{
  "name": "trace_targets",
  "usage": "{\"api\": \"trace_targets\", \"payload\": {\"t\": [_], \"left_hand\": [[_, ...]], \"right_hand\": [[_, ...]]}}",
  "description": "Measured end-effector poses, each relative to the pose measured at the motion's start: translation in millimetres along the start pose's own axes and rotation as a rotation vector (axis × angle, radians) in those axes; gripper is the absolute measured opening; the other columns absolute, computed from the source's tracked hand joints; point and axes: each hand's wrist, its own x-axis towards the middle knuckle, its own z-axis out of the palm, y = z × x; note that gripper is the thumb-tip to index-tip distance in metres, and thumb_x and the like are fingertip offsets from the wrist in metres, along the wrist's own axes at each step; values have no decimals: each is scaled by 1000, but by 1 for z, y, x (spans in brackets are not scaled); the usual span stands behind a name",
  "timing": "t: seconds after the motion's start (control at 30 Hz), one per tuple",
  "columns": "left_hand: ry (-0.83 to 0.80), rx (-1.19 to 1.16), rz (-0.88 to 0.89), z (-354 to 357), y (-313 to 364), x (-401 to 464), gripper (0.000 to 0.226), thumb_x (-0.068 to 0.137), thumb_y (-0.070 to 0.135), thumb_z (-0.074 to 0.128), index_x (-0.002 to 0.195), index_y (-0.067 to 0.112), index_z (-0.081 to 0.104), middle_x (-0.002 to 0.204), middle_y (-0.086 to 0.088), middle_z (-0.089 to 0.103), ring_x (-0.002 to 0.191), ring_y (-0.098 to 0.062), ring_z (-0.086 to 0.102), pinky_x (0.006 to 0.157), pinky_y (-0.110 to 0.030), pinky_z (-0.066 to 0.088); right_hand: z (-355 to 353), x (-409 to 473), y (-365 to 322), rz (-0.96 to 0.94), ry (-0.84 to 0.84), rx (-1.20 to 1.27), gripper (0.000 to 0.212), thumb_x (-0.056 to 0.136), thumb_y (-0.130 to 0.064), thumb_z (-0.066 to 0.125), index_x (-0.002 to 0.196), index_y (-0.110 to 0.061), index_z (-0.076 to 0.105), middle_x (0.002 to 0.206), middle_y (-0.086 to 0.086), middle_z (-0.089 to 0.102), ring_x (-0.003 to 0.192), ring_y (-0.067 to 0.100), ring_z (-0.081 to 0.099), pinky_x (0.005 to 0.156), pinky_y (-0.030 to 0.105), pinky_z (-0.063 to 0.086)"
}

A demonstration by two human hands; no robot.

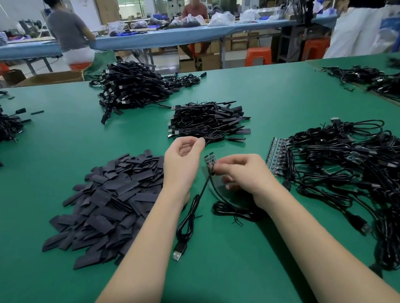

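Note:
My right hand (242,175) pinches two small joined circuit boards (210,161) by their lower end, just above the green table (235,262). From the boards two black USB cables hang down; one (187,226) ends in a USB plug near the table's middle, the other (230,210) lies coiled under my right wrist. My left hand (182,164) hovers left of the boards with its fingers loosely curled, and I see nothing in it. A heap of flat black sleeves (109,205) lies left of my left arm.
A pile of cables with a strip of circuit boards (347,182) lies at the right. A pile of sleeved cables (207,122) sits behind my hands, and more cable heaps (133,86) lie farther back and at both sides. People work at a blue table (177,35) beyond.

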Motion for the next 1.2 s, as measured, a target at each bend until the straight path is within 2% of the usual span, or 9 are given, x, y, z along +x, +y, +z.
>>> {"api": "trace_targets", "payload": {"t": [0.1, 0.23, 0.43, 0.5, 0.63, 0.77, 0.9, 1.03, 1.2], "left_hand": [[-105, -57, -95, -4, 8, -5, 18, 90, 18, 74, 102, 10, 64, 95, -6, 71, 86, -17, 66, 87, -30, 55], [-310, -276, -222, -8, 15, -14, 8, 91, 4, 68, 99, 7, 65, 84, -5, 71, 74, -11, 67, 75, -19, 58], [-340, -300, -216, -10, 16, -15, 8, 89, 4, 68, 93, 11, 67, 84, -5, 69, 75, -11, 64, 71, -19, 56], [-354, -304, -216, -9, 17, -16, 7, 90, 5, 68, 94, 11, 67, 88, -6, 68, 78, -13, 63, 72, -20, 56], [-379, -318, -217, -7, 20, -18, 4, 93, 12, 65, 95, 12, 68, 86, -2, 71, 76, -12, 64, 74, -19, 54], [-392, -326, -228, -6, 20, -19, 7, 93, 12, 65, 97, 11, 70, 87, -2, 72, 79, -11, 63, 83, -25, 50], [-417, -314, -222, -7, 19, -18, 16, 92, 13, 64, 105, 8, 71, 94, -4, 74, 84, -11, 66, 87, -24, 52], [-428, -324, -239, -6, 19, -20, 28, 78, 23, 72, 102, 9, 74, 94, -5, 73, 85, -12, 61, 84, -24, 48], [-455, -421, -282, -3, 17, -21, 35, 76, 20, 73, 106, 2, 72, 100, -11, 70, 93, -18, 55, 96, -33, 41]], "right_hand": [[-16, 1, -7, 60, -83, 298, 11, 87, -5, 75, 96, -9, 73, 79, 4, 73, 52, 6, 59, 51, 16, 50], [-28, 0, -10, 88, -232, 332, 18, 87, -11, 76, 104, -13, 72, 84, 0, 76, 59, 8, 62, 52, 16, 50], [-26, -2, -13, 9, -231, 380, 16, 80, -24, 81, 94, -19, 77, 90, -3, 75, 74, 14, 71, 69, 24, 58], [-24, -2, -14, -25, -204, 399, 10, 81, -23, 81, 89, -19, 78, 88, -2, 74, 71, 14, 69, 69, 24, 58], [-21, -4, -15, -32, -208, 409, 17, 79, -18, 81, 92, -13, 74, 84, 1, 71, 66, 13, 65, 66, 22, 58], [-19, -7, -17, -23, -269, 442, 27, 72, -22, 81, 96, -12, 73, 84, 1, 70, 67, 13, 65, 66, 21, 58], [-20, -7, -18, -52, -297, 392, 22, 78, -27, 79, 96, -15, 78, 86, 0, 73, 71, 11, 67, 66, 21, 57], [-19, -5, -16, -39, -278, 418, 21, 73, -27, 81, 89, -15, 81, 88, 2, 72, 73, 10, 63, 65, 19, 56], [-21, -5, -14, -9, -334, 508, 13, 74, -23, 79, 84, -14, 80, 70, -7, 71, 58, 2, 61, 64, 15, 55]]}}
